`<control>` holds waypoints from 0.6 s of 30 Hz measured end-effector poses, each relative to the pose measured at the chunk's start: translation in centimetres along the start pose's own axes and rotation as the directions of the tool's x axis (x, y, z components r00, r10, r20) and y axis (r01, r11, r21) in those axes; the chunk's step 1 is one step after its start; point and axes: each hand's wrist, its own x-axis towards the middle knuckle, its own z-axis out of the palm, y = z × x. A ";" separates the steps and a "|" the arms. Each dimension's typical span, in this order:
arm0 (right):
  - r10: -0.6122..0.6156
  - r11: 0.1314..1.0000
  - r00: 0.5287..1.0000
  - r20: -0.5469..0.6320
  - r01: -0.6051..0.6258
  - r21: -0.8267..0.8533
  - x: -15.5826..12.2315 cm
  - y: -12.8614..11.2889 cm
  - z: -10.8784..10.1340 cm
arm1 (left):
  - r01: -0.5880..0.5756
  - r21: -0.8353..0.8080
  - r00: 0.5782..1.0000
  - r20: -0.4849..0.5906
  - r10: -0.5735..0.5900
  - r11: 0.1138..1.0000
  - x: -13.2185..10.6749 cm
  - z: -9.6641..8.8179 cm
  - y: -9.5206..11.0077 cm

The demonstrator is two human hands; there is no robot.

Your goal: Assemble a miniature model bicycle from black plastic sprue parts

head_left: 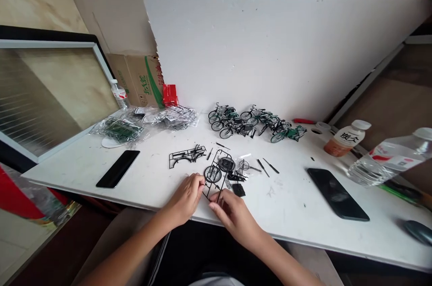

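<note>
Near the front edge of the table, a black plastic sprue with bicycle wheels on it is tilted up. My right hand is closed on its lower end, thumb and fingers pinched. At the left side of the sprue, the fingers of my left hand are pinched on its edge; whatever small part lies between the fingertips is hidden. Another black sprue with bicycle frame parts lies flat beyond my left hand. Just right of the held sprue are a small black square part and a clear plastic bag.
Assembled miniature bicycles stand along the white board. Bagged parts lie at the back left. Phones flank the work area, one at left, one at right. Bottles and a mouse are farther right.
</note>
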 end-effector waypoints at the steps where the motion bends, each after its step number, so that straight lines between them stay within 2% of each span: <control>1: 0.023 1.000 1.000 0.016 -0.023 0.017 -0.1 0.0 0.0 | 0.000 0.006 1.000 0.012 0.000 1.000 0.0 -0.1 0.2; 6: 0.124 0.990 0.990 0.062 -0.128 0.059 -0.3 0.0 0.1 | -0.016 0.034 1.000 -0.009 0.016 0.999 0.4 -0.3 0.9; 10: 0.034 0.999 0.998 0.057 -0.036 0.035 -0.2 0.5 0.3 | -0.090 0.098 0.995 -0.041 0.095 0.991 1.0 -0.2 1.1; 13: -0.040 0.999 0.999 0.031 0.040 0.001 -0.1 1.0 0.5 | -0.079 0.082 0.996 -0.039 0.082 0.994 1.1 -0.3 1.1; 18: 0.008 1.000 1.000 0.002 -0.008 -0.017 0.3 0.2 0.4 | 0.006 0.009 0.999 -0.050 -0.006 1.000 0.6 -0.2 0.7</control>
